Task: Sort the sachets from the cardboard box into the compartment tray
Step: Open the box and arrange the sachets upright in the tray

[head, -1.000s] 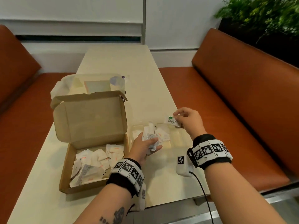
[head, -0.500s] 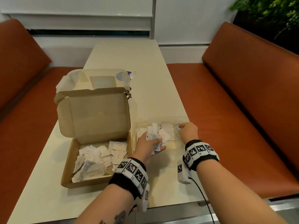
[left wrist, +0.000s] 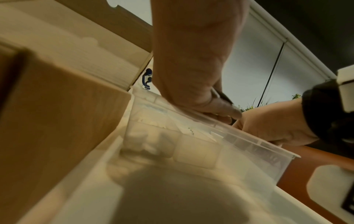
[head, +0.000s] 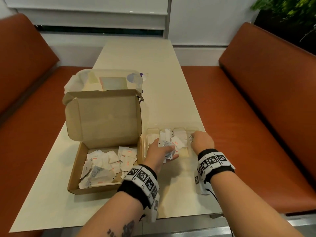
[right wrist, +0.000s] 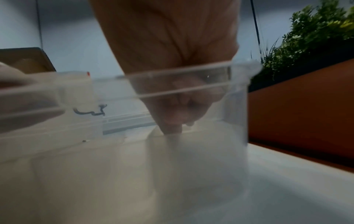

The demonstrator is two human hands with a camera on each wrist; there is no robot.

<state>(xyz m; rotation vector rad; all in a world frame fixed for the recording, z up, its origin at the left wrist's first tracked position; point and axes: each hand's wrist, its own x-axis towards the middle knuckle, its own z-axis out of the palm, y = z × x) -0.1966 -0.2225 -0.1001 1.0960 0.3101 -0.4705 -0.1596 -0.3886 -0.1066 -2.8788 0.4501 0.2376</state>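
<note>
An open cardboard box (head: 75,168) on the table's left holds several white sachets (head: 109,166). Just right of it stands the clear compartment tray (head: 177,125), with white sachets in its middle compartments. My left hand (head: 168,151) hovers over the tray's near left part and grips a bundle of sachets (head: 166,145); the left wrist view shows the fingers (left wrist: 220,106) pinching their thin edges. My right hand (head: 196,136) reaches down into the tray's right-end compartment, its fingertips (right wrist: 172,128) at the floor, pinching a white Stevia sachet (head: 191,139) that stands on edge.
A clear lidded plastic container (head: 106,79) sits behind the box. A small white device (head: 200,185) with a black cable lies near the table's front right edge. Orange benches (head: 256,117) flank the table, and a plant (head: 290,11) stands at the far right.
My right hand has come down and leftward with the Stevia sachet, from above the tray's right side into its right-end compartment. My left hand has kept its bundle in place.
</note>
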